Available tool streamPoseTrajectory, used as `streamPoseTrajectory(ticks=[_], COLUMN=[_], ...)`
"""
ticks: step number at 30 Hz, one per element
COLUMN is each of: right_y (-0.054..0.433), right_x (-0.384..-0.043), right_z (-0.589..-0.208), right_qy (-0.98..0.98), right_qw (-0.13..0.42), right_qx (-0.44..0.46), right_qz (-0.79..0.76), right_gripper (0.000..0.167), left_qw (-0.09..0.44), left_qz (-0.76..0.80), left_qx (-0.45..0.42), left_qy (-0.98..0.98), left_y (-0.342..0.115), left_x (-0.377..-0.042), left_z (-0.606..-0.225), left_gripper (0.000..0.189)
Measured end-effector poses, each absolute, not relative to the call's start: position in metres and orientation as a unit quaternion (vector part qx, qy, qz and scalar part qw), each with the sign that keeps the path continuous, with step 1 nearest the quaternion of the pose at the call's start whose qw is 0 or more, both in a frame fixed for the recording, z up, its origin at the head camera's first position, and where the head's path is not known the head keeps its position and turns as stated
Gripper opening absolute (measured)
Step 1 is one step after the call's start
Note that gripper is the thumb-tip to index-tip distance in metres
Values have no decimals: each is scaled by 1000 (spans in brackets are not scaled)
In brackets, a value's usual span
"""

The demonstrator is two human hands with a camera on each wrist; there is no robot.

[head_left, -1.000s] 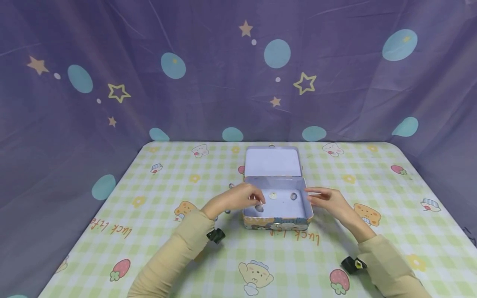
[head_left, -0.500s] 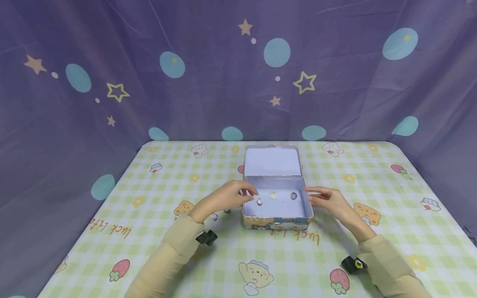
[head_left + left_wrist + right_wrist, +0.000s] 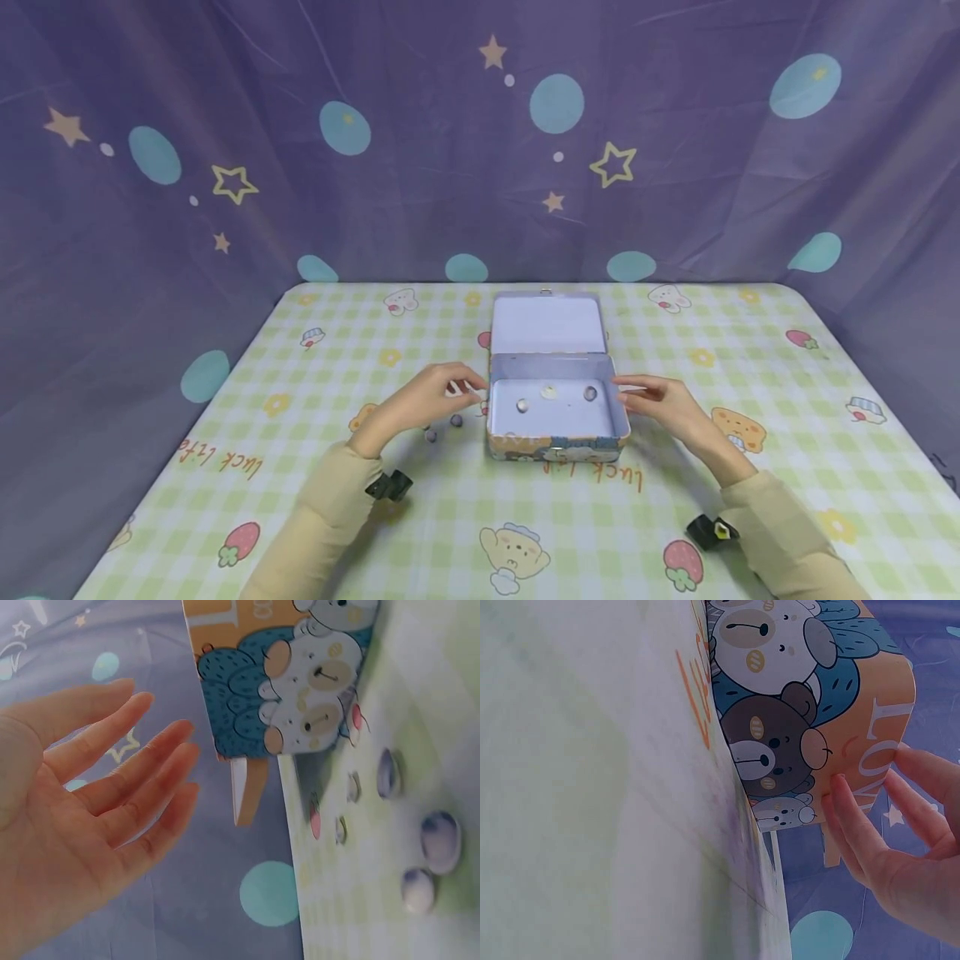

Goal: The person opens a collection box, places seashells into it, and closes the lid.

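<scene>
An open tin box (image 3: 555,450) with a bear pattern stands on the table, its lid (image 3: 547,325) tipped back. Inside lie a purple-and-white seashell (image 3: 522,405), a darker shell (image 3: 590,393) and a pale, cream-coloured shell (image 3: 549,392). My left hand (image 3: 423,396) holds nothing, its fingers loosely bent just left of the box. Below it, several shells (image 3: 441,840) lie on the cloth in the left wrist view; in the head view the hand partly covers them. With extended fingers, my right hand (image 3: 667,408) touches the box's right wall (image 3: 870,705) near the rim.
A green checked tablecloth (image 3: 420,533) with cartoon prints covers the table. Behind it hangs a purple curtain (image 3: 420,217) with stars and blue spots. A black camera mount (image 3: 390,485) sits on the left wrist, another (image 3: 711,533) on the right.
My left hand has let go of a shell inside the box, then drawn out leftward over the shells on the cloth. The right hand stays at the box's right side.
</scene>
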State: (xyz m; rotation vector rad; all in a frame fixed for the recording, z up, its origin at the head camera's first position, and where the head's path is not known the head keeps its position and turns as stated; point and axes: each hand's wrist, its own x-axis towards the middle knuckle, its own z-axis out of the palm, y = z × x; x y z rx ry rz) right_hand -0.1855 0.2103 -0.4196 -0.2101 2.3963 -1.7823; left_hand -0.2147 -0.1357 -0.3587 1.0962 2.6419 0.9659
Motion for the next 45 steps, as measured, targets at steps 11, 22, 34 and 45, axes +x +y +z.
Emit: streamPoseTrajectory(ticks=[11, 22, 34, 45], right_y=[211, 211, 212, 212], right_x=[-184, -184, -184, -185], right_z=[-419, -420, -421, -421], right_qy=[797, 795, 789, 790], right_qw=[84, 85, 85, 84], right_qx=[-74, -72, -76, -76], right_qz=[-593, -596, -604, -602], right_gripper=[48, 48, 47, 48], left_qw=[101, 103, 116, 128], left_qz=[308, 298, 286, 272], left_qx=[323, 310, 301, 289], left_qy=[889, 897, 903, 909], left_y=[-158, -179, -191, -198], left_x=[-211, -210, -210, -211], left_z=[-369, -380, -388, -395], left_gripper=[21, 21, 19, 21])
